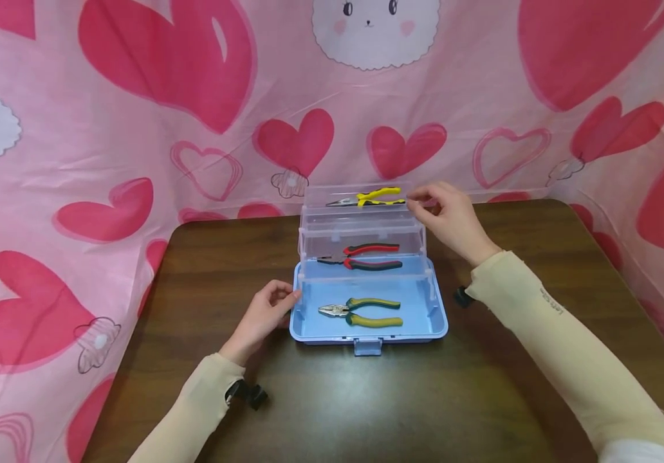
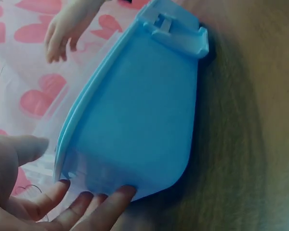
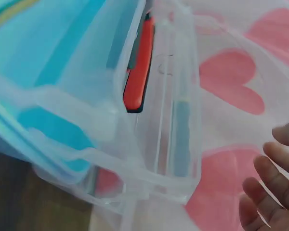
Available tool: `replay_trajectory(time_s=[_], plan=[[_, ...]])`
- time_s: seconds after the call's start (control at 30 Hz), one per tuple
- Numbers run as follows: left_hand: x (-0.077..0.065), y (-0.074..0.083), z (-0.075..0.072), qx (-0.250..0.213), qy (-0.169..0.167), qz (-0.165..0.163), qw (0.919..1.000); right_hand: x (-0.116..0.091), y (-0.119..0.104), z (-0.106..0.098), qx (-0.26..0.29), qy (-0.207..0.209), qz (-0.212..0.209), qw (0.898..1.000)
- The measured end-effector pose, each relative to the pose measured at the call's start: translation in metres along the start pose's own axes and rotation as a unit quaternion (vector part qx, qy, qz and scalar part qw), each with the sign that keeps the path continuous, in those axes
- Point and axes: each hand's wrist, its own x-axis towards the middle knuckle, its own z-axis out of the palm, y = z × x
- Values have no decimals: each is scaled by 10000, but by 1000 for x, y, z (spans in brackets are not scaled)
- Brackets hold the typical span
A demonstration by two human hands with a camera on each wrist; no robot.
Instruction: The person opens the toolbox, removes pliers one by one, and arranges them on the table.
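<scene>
A blue toolbox (image 1: 274, 341) with its tiered clear trays raised stands on the table. Combination pliers with yellow-green handles (image 1: 374, 320) lie in its blue base. Red-and-black-handled pliers (image 1: 372, 264) lie in the lower clear tray (image 1: 323, 241), and yellow-and-black needle-nose pliers (image 1: 381, 194) in the top tray (image 1: 332, 193). My left hand (image 1: 262, 318) is at the box's left end; its fingertips (image 2: 123, 191) rest against the blue end wall, the thumb apart. Beside the top tray's right end hovers my right hand (image 1: 450, 215), fingers loosely bent, nothing between them in the right wrist view.
The brown wooden table (image 1: 367, 405) extends around the box on both sides and in front. A pink heart-patterned cloth (image 1: 204, 96) hangs behind it. A latch (image 1: 368, 347) juts from the box's front edge. Dark wrist-camera mounts are on both wrists.
</scene>
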Motion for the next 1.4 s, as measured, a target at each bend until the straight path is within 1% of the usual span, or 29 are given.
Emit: replay_trajectory(time_s=[0.07, 0.17, 0.3, 0.43, 0.6, 0.83, 1.0, 1.2, 1.4], plan=[[-3, -1, 0, -9, -108, -58, 9999, 8, -5, 4, -93, -234, -139, 9996], [-5, -3, 1, -125, -227, -93, 9996, 22, -10, 10, -272, -539, -203, 9980], [-6, -5, 1, -360, -327, -61, 9988, 41, -14, 17, -392, -938, -34, 9948], [-7, -5, -1, -466, -348, -73, 9983, 57, -17, 25, -384, -1210, 175, 9918], [-8, -3, -3, -507, -314, -148, 9981, 73, -17, 36, -407, -1443, 464, 9876], [-9, -1, 1, -483, -24, -299, 9984, 91, -16, 49, -487, -1746, 788, 9803], [-8, 1, 2, -388, 85, -290, 9988, 99, -17, 52, -740, -2004, 656, 9747], [-8, 1, 2, -439, 34, -264, 9987, 109, -15, 51, -1153, -2349, 361, 9645], [-8, 2, 1, -418, 19, -268, 9988, 117, -14, 48, -1221, -2643, 447, 9556]])
